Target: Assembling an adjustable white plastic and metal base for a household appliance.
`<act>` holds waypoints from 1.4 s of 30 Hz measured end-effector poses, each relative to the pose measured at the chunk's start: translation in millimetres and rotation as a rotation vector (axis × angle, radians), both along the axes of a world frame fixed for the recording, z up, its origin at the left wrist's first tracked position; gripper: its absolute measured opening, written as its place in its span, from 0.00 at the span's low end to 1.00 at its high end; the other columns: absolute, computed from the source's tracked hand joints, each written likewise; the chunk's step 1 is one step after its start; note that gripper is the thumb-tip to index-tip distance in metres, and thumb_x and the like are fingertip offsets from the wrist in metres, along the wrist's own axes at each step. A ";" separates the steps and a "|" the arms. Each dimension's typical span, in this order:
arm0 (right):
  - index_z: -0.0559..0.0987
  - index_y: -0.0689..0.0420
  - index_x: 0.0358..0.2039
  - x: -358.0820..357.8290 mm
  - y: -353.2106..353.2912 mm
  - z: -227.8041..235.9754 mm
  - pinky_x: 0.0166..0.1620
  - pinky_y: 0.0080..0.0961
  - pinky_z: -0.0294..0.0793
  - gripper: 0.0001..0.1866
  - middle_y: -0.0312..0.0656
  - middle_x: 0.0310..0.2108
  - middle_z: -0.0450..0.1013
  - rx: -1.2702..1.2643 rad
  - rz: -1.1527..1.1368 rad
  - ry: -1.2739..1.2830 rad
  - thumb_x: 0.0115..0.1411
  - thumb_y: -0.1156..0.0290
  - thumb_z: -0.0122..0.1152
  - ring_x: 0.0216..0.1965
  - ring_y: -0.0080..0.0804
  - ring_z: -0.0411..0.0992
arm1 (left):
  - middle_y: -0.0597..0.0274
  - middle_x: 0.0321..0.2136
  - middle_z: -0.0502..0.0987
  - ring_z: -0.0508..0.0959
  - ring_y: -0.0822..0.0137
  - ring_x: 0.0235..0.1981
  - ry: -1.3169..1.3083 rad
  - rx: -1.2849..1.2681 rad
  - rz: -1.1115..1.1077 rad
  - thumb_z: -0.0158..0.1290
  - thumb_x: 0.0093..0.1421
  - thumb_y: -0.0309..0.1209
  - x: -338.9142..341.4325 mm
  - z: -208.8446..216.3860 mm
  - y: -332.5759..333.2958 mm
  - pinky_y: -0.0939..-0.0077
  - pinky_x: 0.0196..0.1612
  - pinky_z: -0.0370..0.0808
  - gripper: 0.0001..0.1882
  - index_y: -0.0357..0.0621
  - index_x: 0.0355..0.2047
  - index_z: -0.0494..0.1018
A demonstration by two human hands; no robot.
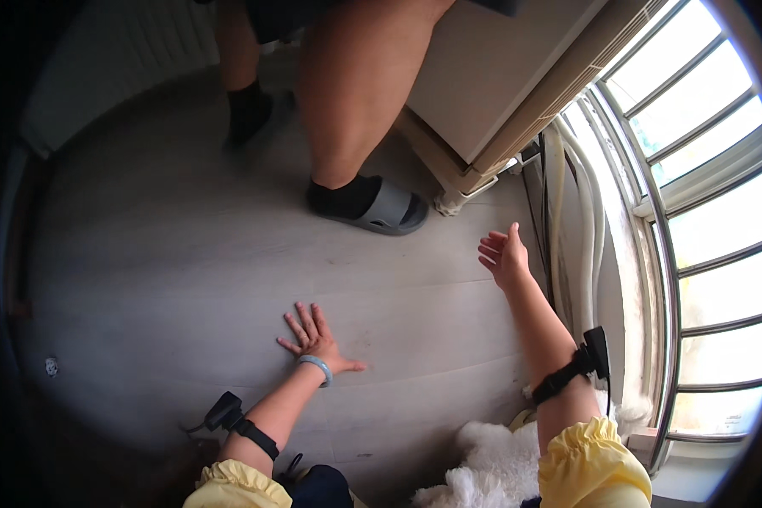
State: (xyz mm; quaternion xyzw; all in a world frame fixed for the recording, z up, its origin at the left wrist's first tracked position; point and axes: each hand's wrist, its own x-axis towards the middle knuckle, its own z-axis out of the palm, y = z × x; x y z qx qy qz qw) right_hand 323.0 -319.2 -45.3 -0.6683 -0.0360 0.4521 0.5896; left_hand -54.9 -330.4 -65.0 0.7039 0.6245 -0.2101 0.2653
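Note:
My left hand (pixel 315 343) is open, its fingers spread and palm down over the grey plank floor (pixel 178 262); it looks pressed flat against it. A pale bluish bangle (pixel 317 367) circles that wrist. Farther off on the right, my right hand (pixel 505 256) is also open, thumb raised and fingers stretched out, with nothing in it. It is nearest to the white hoses (pixel 582 229) along the wall and a foot of the beige cabinet-like appliance (pixel 495 68). Both forearms wear black straps with small devices, below yellow gathered sleeves (pixel 597 466).
Another person's leg (pixel 351 93) stands ahead, with a black sock and grey slide sandal (pixel 389 208); their other foot is farther back. Window bars (pixel 673 262) line the right side. White fluffy material (pixel 487 466) lies near my right arm. A small whitish scrap (pixel 52 367) is far left.

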 end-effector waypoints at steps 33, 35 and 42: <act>0.60 0.59 0.60 36.6 163.2 -41.4 0.56 0.40 0.67 0.30 0.46 0.58 0.62 0.528 -0.433 0.183 0.70 0.51 0.22 0.57 0.44 0.64 | 0.30 0.61 0.13 0.14 0.29 0.61 0.178 -0.166 -0.038 0.66 0.24 0.68 20.8 -11.2 21.0 0.22 0.55 0.27 0.85 0.31 0.63 0.20; 0.60 0.60 0.60 26.9 165.4 -33.8 0.57 0.39 0.67 0.30 0.46 0.58 0.62 0.522 -0.434 0.207 0.70 0.51 0.22 0.57 0.44 0.64 | 0.30 0.62 0.14 0.14 0.29 0.61 0.180 -0.155 -0.028 0.66 0.25 0.68 15.9 -9.1 21.2 0.22 0.55 0.26 0.85 0.32 0.64 0.21; 0.61 0.60 0.60 25.2 162.0 -27.3 0.58 0.39 0.64 0.31 0.46 0.59 0.61 0.495 -0.446 0.205 0.70 0.50 0.22 0.59 0.44 0.62 | 0.30 0.62 0.14 0.14 0.29 0.61 0.172 -0.162 -0.027 0.66 0.25 0.67 16.7 -10.6 19.9 0.21 0.54 0.25 0.84 0.33 0.64 0.21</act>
